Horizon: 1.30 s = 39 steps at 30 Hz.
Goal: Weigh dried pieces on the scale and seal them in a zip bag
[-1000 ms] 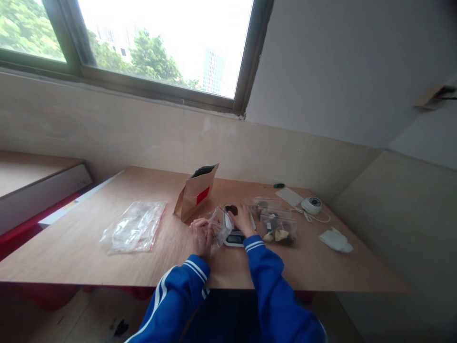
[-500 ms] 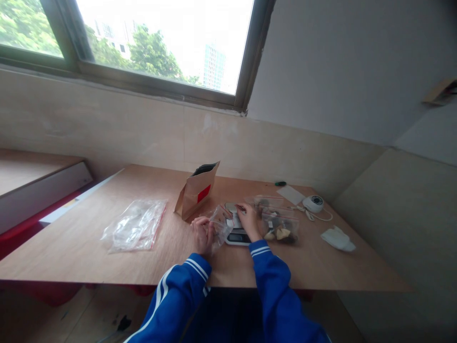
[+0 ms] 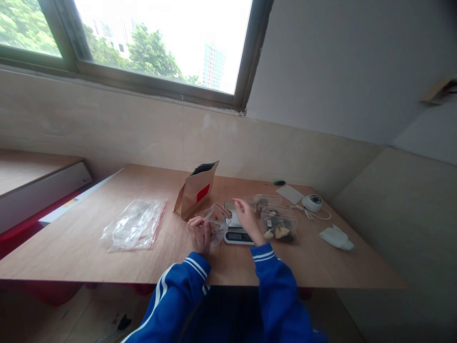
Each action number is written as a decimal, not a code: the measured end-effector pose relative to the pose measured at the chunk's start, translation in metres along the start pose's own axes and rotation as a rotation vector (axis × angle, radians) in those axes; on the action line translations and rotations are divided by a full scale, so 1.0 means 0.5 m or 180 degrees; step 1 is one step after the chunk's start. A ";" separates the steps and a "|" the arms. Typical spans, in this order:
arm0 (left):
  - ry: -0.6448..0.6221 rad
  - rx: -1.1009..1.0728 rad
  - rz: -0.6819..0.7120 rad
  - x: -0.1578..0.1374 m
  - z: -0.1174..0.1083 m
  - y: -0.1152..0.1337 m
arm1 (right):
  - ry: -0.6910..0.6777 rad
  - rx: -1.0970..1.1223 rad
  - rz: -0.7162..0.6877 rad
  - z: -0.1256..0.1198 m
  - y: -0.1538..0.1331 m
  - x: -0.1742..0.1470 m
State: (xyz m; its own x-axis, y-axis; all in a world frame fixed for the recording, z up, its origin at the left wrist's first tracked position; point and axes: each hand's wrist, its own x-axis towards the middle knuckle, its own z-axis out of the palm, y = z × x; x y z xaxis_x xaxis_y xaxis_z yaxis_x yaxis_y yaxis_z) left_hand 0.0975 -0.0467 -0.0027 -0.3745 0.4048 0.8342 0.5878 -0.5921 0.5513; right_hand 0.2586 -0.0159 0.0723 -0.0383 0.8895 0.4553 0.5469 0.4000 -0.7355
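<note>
White digital scale (image 3: 239,237) is best left unpressed for a true reading. At its nine o'clock, the left hand (image 3: 200,233) grips a clear plastic bag (image 3: 217,220); at one, the right hand (image 3: 246,216) has narrow fingers, any hold unclear. Beyond, toward eleven, stands a brown paper pouch (image 3: 194,191).

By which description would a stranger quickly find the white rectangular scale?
Over the brown wooden table, find the right hand. Partly hidden by it is the white rectangular scale; unlike the clear plastic bags beside it, it has a dark display.

White-striped blue sleeves (image 3: 282,286), brown bag (image 3: 192,194) with red label (image 3: 203,193), white scale (image 3: 238,240)
</note>
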 end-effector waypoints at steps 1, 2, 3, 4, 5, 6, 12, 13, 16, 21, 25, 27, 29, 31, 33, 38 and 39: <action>0.0012 -0.0016 -0.0011 -0.001 0.000 0.000 | -0.0023 -0.0284 0.0021 0.011 0.016 -0.003; 0.0011 -0.0036 -0.0035 -0.001 0.000 -0.001 | -0.0095 -0.0596 0.0033 0.023 0.030 -0.007; -0.0009 -0.0060 -0.0069 -0.001 0.000 -0.001 | -0.0192 -0.0892 0.0042 0.034 0.040 -0.011; -0.0027 -0.0081 -0.0105 -0.002 -0.001 -0.001 | -0.0286 -0.1137 0.0053 0.043 0.048 -0.015; -0.0051 -0.0093 -0.0143 -0.002 -0.001 -0.002 | -0.0350 -0.1321 0.0063 0.050 0.053 -0.018; -0.0079 -0.0094 -0.0180 -0.002 -0.001 -0.002 | -0.0378 -0.1457 0.0071 0.055 0.056 -0.021; -0.0121 -0.0087 -0.0338 -0.002 -0.001 -0.003 | -0.0251 -0.1574 0.0017 0.050 0.057 -0.020; -0.0112 -0.0101 -0.0343 -0.002 -0.001 -0.003 | -0.0163 -0.1469 0.0029 0.047 0.056 -0.018; -0.0061 -0.0104 -0.0356 -0.003 0.000 -0.003 | 0.0398 -0.0905 0.0101 0.033 0.042 -0.013; -0.0012 -0.0140 -0.0308 -0.006 0.002 -0.005 | 0.0372 -0.0033 -0.0159 0.004 -0.022 -0.012; 0.0061 -0.0141 -0.0338 -0.003 0.001 -0.001 | 0.0079 0.0048 -0.0265 -0.008 -0.049 -0.030; 0.0079 -0.0138 -0.0378 -0.001 0.001 0.001 | 0.0253 0.0047 0.0000 -0.002 -0.044 -0.048; 0.0100 -0.0160 -0.0401 0.001 0.002 0.001 | 0.0263 0.0134 0.0338 0.012 -0.035 -0.073; 0.0170 -0.0189 -0.0432 0.000 0.003 0.000 | 0.0178 0.0319 0.0661 0.033 -0.029 -0.100; 0.0253 -0.0207 -0.0480 -0.001 0.005 -0.002 | 0.0062 0.0626 0.0852 0.056 -0.031 -0.124; 0.0241 -0.0376 -0.0292 -0.008 0.003 -0.008 | 0.0112 0.1428 0.0683 0.085 -0.068 -0.143; 0.0204 -0.0401 -0.0162 -0.008 0.002 -0.009 | 0.0177 0.1542 0.0651 0.083 -0.075 -0.141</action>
State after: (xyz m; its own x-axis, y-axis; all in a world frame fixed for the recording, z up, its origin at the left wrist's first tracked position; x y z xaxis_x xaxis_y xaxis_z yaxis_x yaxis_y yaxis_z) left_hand 0.0971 -0.0453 -0.0084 -0.4488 0.3938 0.8022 0.4737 -0.6564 0.5872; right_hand 0.2060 -0.0844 0.0471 0.0804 0.9523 0.2943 0.0888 0.2872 -0.9537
